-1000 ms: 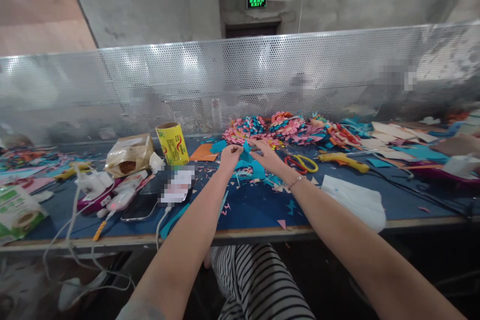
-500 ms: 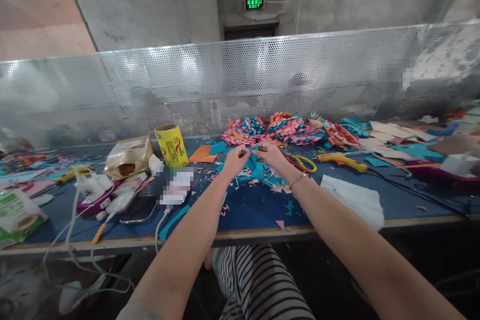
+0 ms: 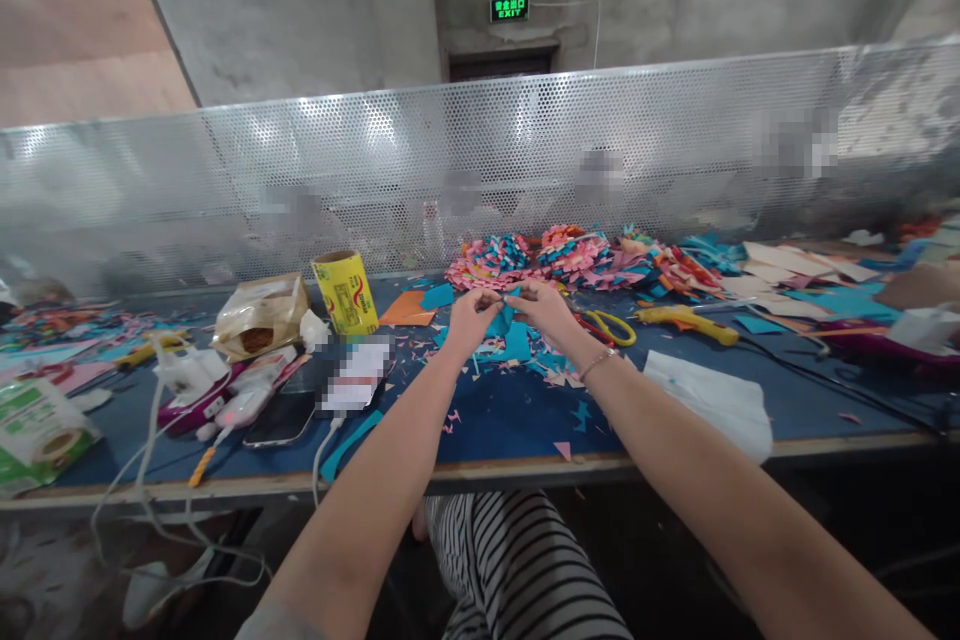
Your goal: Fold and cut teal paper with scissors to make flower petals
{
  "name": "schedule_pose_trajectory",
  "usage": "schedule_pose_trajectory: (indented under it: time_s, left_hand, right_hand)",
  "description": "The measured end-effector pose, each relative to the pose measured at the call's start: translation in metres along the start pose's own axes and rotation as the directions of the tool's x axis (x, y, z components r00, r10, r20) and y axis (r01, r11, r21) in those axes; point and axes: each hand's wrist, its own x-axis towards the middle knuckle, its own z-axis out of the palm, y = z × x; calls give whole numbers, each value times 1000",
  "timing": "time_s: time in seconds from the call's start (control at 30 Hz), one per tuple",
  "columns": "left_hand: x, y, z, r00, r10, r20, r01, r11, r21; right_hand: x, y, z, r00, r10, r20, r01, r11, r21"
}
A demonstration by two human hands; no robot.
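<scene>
Close together over the middle of the table, my left hand and my right hand both pinch a small piece of blue paper. Its exact shape is partly hidden by my fingers. Under and around my hands lie blue paper scraps and small pink bits. Just behind them is a heap of pink, blue and orange paper flowers. To the right of my right hand rest scissors with yellow and red handles.
A yellow glue gun with a black cord and a white sheet lie to the right. Leftward are a yellow tube, a paper bag, phones and white cables. A perforated metal screen stands behind.
My fingers have shifted slightly on the blue paper, which hangs a little differently between them. Both hands stay in nearly the same place; the view has moved very slightly.
</scene>
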Motion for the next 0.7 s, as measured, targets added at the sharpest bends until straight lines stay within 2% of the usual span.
schedule_pose_trajectory:
  time_s: [0.27,0.7]
  left_hand:
    - [0,-1,0,999,-31,-18,30,999,-33]
    - [0,3,0,997,-75,-13,73,994,-77]
  right_hand:
    - [0,-2,-3,1000,13,11,-13,996,87]
    - [-1,-4,-3,1000,2,-27,0,998,64]
